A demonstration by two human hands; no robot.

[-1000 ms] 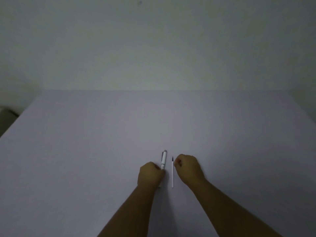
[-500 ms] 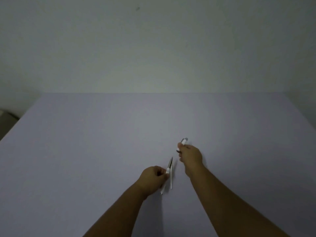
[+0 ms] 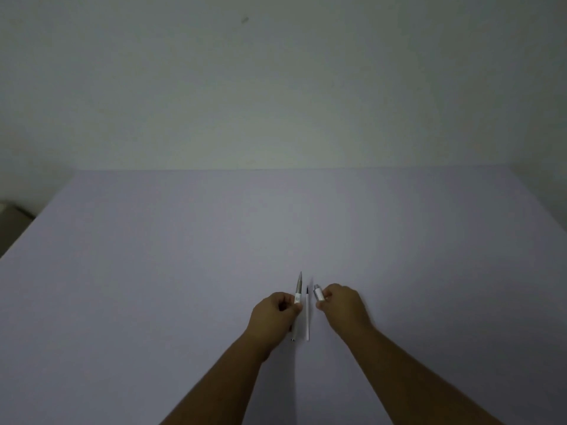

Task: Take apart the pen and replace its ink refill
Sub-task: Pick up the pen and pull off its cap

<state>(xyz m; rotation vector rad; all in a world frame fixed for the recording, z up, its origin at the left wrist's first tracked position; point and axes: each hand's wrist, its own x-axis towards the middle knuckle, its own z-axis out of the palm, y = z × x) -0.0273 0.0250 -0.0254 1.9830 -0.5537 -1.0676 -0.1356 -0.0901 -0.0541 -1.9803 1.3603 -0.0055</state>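
My left hand (image 3: 274, 312) is closed around the white pen body (image 3: 297, 289), whose grey pointed tip sticks out away from me and whose rear end shows below the fist. My right hand (image 3: 343, 303) pinches the white pen cap (image 3: 318, 292) between thumb and fingers, just right of the pen body. A thin white ink refill (image 3: 307, 317) with a dark tip lies on the table (image 3: 184, 271) between my two hands, pointing away from me.
The pale table surface runs back to a plain wall (image 3: 276, 87). Its left edge slants toward me, and a dark object (image 3: 9, 216) sits beyond that edge at the far left.
The cap came off the pen. My right hand carried it away to the far right, then brought it back beside the pen body. My left hand turned the pen tip to point away.
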